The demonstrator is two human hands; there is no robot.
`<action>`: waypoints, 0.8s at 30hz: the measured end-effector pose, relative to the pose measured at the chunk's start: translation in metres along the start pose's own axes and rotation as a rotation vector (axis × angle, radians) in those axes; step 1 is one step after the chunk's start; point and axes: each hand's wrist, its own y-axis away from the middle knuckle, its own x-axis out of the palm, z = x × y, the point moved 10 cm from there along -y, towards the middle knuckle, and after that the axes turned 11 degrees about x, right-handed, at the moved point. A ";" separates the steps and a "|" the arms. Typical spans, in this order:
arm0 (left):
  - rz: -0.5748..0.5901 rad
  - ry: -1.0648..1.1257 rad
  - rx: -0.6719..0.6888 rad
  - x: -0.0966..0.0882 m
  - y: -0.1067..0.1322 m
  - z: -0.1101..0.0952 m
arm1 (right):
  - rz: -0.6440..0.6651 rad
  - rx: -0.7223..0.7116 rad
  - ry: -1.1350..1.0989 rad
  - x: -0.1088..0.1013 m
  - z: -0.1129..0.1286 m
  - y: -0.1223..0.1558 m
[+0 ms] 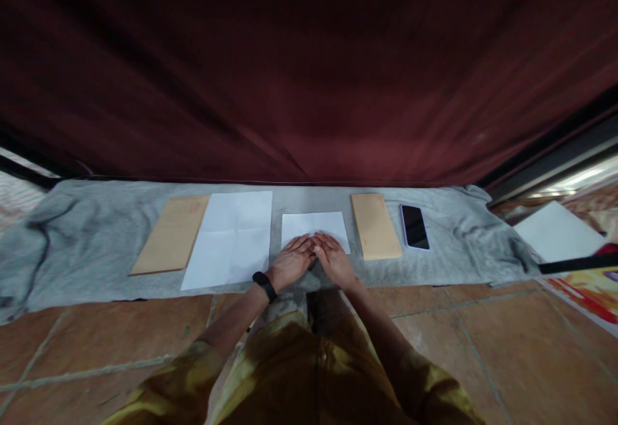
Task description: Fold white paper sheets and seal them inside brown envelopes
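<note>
A small folded white paper [316, 225] lies on a grey cloth [96, 245] spread on the floor. My left hand [291, 261] and my right hand [332, 257] both rest flat on the paper's near edge, fingers stretched out and fingertips nearly touching each other. A black band sits on my left wrist. To the left lies a larger white sheet [232, 238] with fold creases, and beyond it a brown envelope [171, 233]. A second brown envelope [375, 225] lies right of the small paper.
A black phone [414, 226] lies on the cloth right of the second envelope. A dark red curtain [309, 71] hangs behind the cloth. Brown floor tiles [483, 348] lie in front. White paper [557, 228] and a colourful print sit at far right.
</note>
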 end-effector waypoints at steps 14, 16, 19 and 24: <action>-0.035 -0.001 0.009 0.012 0.012 -0.001 | 0.076 -0.036 0.298 0.013 -0.017 -0.049; -0.041 -0.026 -0.011 0.013 0.012 0.000 | 0.063 -0.021 0.348 0.016 -0.019 -0.052; -0.069 -0.070 -0.098 0.013 0.010 0.005 | 0.047 -0.001 0.396 0.021 -0.022 -0.053; -0.107 -0.119 -0.260 0.018 0.000 0.018 | 0.028 0.022 0.429 0.021 -0.025 -0.052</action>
